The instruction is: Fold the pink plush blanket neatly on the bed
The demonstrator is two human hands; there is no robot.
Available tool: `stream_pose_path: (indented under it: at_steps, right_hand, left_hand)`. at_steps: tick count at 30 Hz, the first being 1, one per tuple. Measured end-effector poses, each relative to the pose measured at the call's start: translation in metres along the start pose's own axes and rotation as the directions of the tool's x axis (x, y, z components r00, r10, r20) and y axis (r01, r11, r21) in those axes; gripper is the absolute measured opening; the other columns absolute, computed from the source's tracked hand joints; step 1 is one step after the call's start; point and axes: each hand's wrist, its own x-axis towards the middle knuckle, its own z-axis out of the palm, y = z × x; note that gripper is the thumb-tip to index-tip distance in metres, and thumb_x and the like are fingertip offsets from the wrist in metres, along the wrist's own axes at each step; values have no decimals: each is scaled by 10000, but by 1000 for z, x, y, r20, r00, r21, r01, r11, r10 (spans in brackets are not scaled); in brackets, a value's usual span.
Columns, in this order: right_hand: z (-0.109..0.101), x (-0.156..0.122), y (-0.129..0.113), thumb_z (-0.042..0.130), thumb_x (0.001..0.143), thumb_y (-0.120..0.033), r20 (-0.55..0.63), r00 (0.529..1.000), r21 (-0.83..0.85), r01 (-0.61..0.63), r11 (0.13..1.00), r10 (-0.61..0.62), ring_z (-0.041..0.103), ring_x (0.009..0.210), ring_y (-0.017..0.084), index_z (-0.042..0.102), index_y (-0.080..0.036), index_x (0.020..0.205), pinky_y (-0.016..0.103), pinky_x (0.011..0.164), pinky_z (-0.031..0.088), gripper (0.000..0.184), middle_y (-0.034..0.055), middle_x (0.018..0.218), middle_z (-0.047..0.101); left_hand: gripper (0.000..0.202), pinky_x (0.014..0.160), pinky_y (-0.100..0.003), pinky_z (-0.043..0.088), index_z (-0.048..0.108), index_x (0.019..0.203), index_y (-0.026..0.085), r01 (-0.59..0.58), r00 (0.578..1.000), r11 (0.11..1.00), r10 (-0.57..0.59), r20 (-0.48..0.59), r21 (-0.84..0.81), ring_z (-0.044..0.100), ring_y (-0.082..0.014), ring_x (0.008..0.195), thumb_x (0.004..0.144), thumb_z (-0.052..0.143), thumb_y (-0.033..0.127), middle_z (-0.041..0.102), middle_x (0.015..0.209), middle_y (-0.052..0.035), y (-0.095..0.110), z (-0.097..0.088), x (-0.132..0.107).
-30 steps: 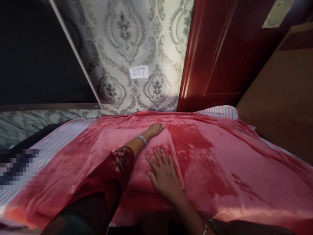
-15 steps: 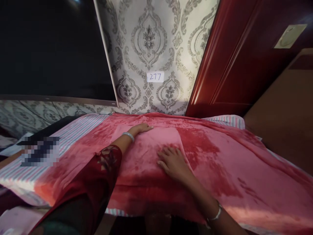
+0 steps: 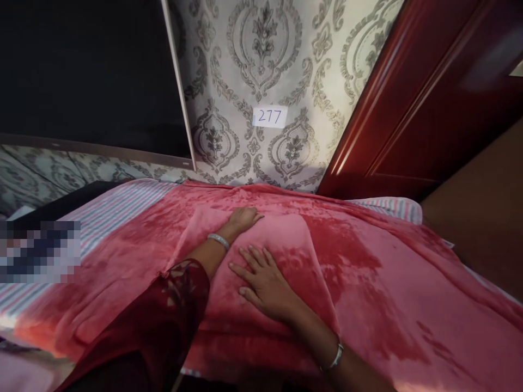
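Note:
A red and pink plush blanket (image 3: pixel 368 305) is spread over a striped cloth (image 3: pixel 118 209). On it lies a smaller pink plush piece (image 3: pixel 286 228) with a straight upper edge; I cannot tell if it is a fold of the blanket or separate. My left hand (image 3: pixel 244 219) rests palm down near that upper edge, its fingers pointing right, partly hidden, and nothing shows in them. Flat on the middle of the piece, my right hand (image 3: pixel 265 283) has its fingers spread. It holds nothing.
A large dark screen (image 3: pixel 90 76) stands at the back left. Behind the blanket is a patterned wall (image 3: pixel 261 49) with a paper label reading 277 (image 3: pixel 269 116). A dark red wooden panel (image 3: pixel 392 130) rises at the right. A blurred-out patch (image 3: pixel 41 251) covers something at the left.
My right hand has slid leftward over the pink piece, closer to my left hand, its fingers now wider apart. My left hand stays near the upper edge. The view has shifted slightly.

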Motion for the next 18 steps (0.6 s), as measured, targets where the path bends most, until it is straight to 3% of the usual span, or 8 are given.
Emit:
stream_pose_path:
  at_steps: [6,11,14,18]
  right_hand:
    - [-1,1,0,468,1048,-488,0,1000,-4,-17,1000,17,79,1593,276,345,-409,1599,573,1274,73,570,-1,1731,153]
    - [-1,3,-1,475,1049,-463,11,999,-50,-34,998,35,92,1592,280,380,-384,1589,578,1269,101,554,12,1721,191]
    - [2,3,0,461,1053,-466,-11,1000,-72,-26,997,25,94,1592,278,374,-377,1592,581,1266,114,553,10,1721,192]
    - [-2,2,1,462,1051,-472,-1,1000,-93,-19,996,19,112,1590,276,384,-380,1587,592,1255,132,549,21,1716,210]
  left_hand:
    - [527,1025,-383,472,705,1231,163,-12,999,1000,12,36,3,666,-302,1197,1039,394,543,732,1214,-168,1,1,2]
    - [560,1031,-366,470,695,1260,147,-14,997,1000,13,71,15,657,-293,1223,1044,356,537,717,1265,-178,2,-14,-7]
    - [595,1037,-377,468,738,1195,161,18,994,999,-22,108,36,651,-305,1231,1014,380,601,731,1244,-174,-16,-31,-16]
    - [651,1034,-388,470,761,1157,163,117,980,990,-129,151,84,653,-318,1226,996,353,644,737,1232,-185,-62,-54,-39]
